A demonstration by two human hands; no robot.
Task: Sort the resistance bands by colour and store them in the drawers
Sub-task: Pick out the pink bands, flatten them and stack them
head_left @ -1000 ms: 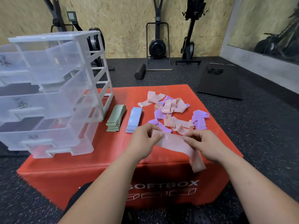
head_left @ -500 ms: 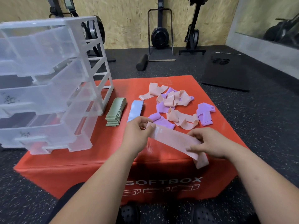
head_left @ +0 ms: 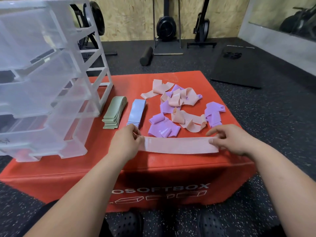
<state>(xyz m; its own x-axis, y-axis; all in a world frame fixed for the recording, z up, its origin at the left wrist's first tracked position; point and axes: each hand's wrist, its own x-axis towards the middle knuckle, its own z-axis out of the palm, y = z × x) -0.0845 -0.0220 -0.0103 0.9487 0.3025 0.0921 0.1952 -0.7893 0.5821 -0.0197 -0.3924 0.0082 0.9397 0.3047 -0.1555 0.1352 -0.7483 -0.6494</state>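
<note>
Bright, even indoor light, prob. from overhead; no hard glare. Soft dark shadow on front face of red box [head_left: 188,165], approx. 6 o'clock. Clear drawer unit [head_left: 51,82] at 9–10 o'clock carries pale sheen, contents hazy. Strong wide-angle bend twd frame edges. Overall slightly soft; speckled floor [head_left: 273,117] at 3 o'clock smeared.

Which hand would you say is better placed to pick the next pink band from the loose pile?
Probably the right hand: it pinches the stretched pink band just in front of the loose pile, while the left hand sits by the blue stack.
</note>
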